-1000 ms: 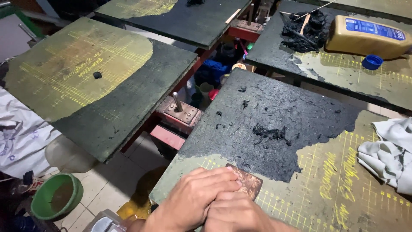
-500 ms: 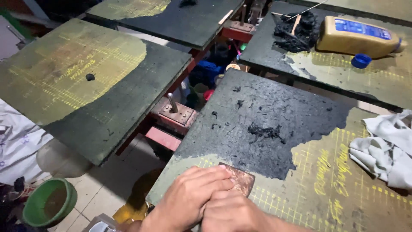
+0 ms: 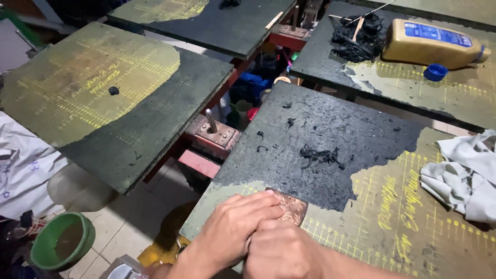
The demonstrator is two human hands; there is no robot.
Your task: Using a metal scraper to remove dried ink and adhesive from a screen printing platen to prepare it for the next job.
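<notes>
Both of my hands press on a flat copper-coloured scraper (image 3: 292,206) at the near edge of a printing board (image 3: 392,206). My left hand (image 3: 230,230) lies over its near side with the fingers flat on the blade. My right hand (image 3: 281,253) is clenched behind it, gripping the hidden handle. The blade's tip meets the edge of a black, crusty layer (image 3: 330,144) that covers the board's far half. Nearer to me the board shows green with yellow grid lines. A clump of scraped black crumbs (image 3: 320,155) lies on the layer.
A crumpled grey rag (image 3: 462,173) lies at the right. On the far board are a yellow bottle (image 3: 434,44) on its side, a blue cap (image 3: 435,72) and a black pile (image 3: 356,36). Another board (image 3: 113,98) stands left. A green bucket (image 3: 62,243) is on the floor.
My view has drifted slightly, so the boards appear shifted. My hands stay on the scraper at nearly the same spot by the edge of the black layer.
</notes>
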